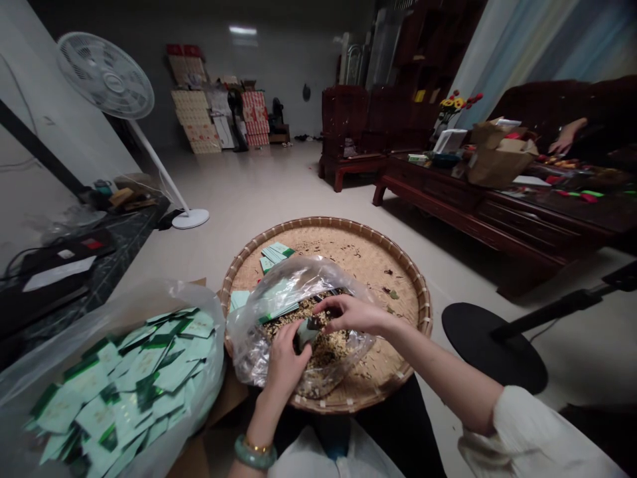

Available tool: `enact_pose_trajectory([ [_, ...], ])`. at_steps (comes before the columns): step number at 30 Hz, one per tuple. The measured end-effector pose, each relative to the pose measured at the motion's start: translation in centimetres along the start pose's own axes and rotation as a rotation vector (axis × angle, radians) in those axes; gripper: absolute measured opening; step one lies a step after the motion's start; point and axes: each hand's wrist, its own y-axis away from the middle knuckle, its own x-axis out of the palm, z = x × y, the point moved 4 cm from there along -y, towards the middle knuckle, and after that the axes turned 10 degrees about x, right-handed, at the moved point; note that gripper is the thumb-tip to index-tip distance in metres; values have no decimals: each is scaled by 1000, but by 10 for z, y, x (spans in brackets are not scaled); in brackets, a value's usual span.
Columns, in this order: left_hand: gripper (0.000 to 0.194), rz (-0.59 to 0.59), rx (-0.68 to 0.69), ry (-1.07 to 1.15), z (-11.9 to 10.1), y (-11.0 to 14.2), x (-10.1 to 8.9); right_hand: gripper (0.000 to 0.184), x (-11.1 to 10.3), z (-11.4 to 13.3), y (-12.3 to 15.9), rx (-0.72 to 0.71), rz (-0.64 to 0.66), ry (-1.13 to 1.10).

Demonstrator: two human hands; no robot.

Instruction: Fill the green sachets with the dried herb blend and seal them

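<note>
Fingers point(331, 307) closed on a green sachet point(305, 334), partly hidden, inside a clear plastic bag point(253, 348)

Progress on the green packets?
Looks done: a plastic bag heaped with pale green packets. In hand: left hand holds one packet, right hand just above it, over loose dried leaves in a clear bag. Left: plenty of leaves, few packets on the woven tray.
</note>
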Motion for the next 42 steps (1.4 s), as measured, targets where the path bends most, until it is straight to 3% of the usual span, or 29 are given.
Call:
enact_pose_trajectory([
  [7,44,2,1,-10,-1,0,2,45,6,20,8,-135,-168,590],
  [14,46,6,-4,-14,-2,0,2,46,19,27,7,-293,-295,736],
  [18,47,8,-8,-2,0,1,3,47,23,26,5,-322,-331,697],
  [21,46,-5,-15,4,3,2,2,42,23,26,8,-347,-290,513],
  [26,45,-19,-41,29,5,4,1,37,14,11,14,-297,-395,352],
  [31,44,-39,-28,24,4,5,0,66,26,-23,-1,-173,-349,258],
  [36,43,-30,-22,11,3,4,1,43,29,-35,-12,-240,-482,197],
  [42,43,-30,-31,-6,4,3,2,25,23,-16,0,-335,-528,242],
])
